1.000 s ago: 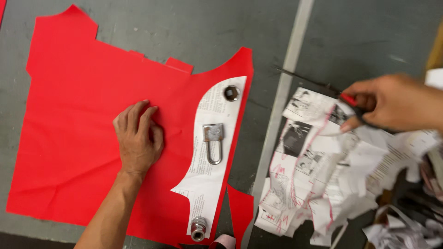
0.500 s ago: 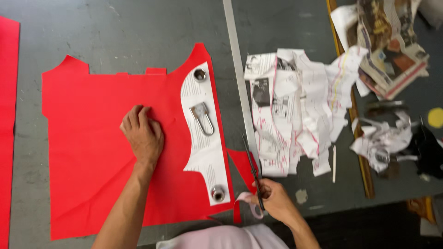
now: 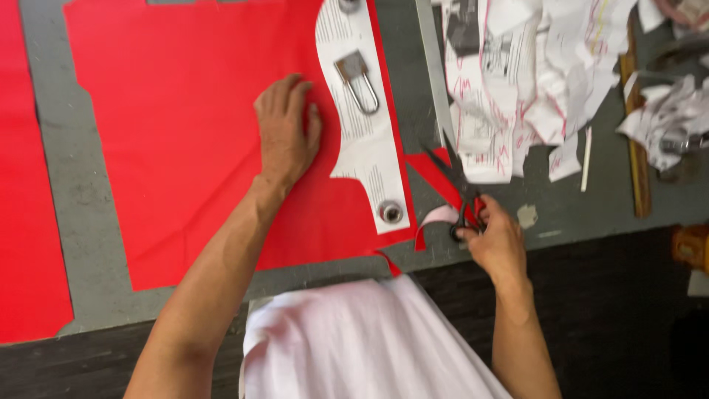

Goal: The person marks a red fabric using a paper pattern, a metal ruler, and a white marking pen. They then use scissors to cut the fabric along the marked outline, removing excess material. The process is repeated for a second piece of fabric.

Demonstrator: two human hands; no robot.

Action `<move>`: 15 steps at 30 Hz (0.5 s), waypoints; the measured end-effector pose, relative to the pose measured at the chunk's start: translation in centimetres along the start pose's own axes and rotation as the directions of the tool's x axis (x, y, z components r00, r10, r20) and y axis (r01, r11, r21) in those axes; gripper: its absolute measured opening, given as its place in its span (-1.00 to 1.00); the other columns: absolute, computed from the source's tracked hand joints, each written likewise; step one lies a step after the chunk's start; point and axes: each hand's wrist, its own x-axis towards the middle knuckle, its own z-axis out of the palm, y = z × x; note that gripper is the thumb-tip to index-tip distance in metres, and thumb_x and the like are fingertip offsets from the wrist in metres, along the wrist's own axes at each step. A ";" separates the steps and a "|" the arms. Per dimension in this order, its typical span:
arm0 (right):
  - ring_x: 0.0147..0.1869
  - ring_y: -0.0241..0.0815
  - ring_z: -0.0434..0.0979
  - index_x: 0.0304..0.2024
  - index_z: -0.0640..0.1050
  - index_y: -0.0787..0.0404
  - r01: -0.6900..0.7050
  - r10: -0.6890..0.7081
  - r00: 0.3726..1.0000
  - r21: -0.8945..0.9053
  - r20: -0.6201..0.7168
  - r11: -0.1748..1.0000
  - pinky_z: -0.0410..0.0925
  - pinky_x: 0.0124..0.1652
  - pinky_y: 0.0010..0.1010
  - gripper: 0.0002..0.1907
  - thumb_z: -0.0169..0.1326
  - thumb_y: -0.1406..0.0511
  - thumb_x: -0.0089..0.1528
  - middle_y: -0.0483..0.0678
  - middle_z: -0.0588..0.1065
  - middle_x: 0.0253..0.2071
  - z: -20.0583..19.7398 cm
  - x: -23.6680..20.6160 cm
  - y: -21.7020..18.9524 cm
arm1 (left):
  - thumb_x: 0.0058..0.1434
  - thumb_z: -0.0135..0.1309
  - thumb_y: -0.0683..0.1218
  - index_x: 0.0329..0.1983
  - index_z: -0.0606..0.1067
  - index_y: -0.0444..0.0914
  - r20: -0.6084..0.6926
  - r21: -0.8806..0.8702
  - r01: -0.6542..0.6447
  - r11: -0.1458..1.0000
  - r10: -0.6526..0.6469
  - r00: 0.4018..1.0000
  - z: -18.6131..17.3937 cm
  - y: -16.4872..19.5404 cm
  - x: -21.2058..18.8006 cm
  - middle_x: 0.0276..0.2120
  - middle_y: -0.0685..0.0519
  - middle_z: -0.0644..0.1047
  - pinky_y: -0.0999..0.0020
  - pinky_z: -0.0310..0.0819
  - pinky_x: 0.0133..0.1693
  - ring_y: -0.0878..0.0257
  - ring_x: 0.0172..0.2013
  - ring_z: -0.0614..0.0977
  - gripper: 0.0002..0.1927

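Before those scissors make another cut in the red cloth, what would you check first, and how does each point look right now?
1. Left hand flat on the red cloth: ok.
2. Paper pattern weighted by padlock and round weight: ok.
3. Right hand grips the scissors: ok.
4. Left fingers clear of the blades: ok.
5. Blades on the pattern edge: cannot tell.
6. Cloth lies smooth: ok.
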 end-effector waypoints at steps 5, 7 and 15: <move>0.08 0.07 0.59 0.23 0.48 0.24 0.174 -0.164 0.981 0.102 -0.104 0.979 0.44 -0.02 -0.18 -0.34 0.36 0.38 0.07 0.14 0.55 0.06 -1.4 -1.7 -3.2 | 0.31 0.14 -0.11 0.21 0.43 -0.34 0.190 -0.087 -0.159 0.983 0.173 0.966 0.0 4.3 -1.5 0.28 -0.16 0.39 -0.06 0.16 0.33 -0.08 0.30 0.36 -0.57; 0.11 0.06 0.57 0.21 0.49 0.25 0.341 -0.335 0.940 0.223 -0.066 0.913 0.45 -0.02 -0.21 -0.35 0.36 0.39 0.06 0.14 0.52 0.10 -0.8 -2.1 -5.4 | 0.32 0.14 -0.06 0.23 0.42 -0.34 0.230 -0.091 -0.173 0.981 0.189 0.955 0.1 4.8 -1.6 0.29 -0.17 0.38 -0.07 0.13 0.35 -0.08 0.32 0.35 -0.54; -0.03 -0.05 0.61 0.02 0.57 0.24 0.367 -0.452 0.878 0.386 0.158 0.847 0.52 -0.10 -0.35 -0.60 0.26 0.41 0.12 0.02 0.54 0.06 3.0 -1.4 -11.3 | 0.32 0.15 0.01 0.21 0.44 -0.32 0.326 -0.026 -0.148 0.989 0.149 0.934 0.6 3.4 -0.4 0.28 -0.13 0.38 -0.06 0.10 0.36 -0.05 0.31 0.34 -0.53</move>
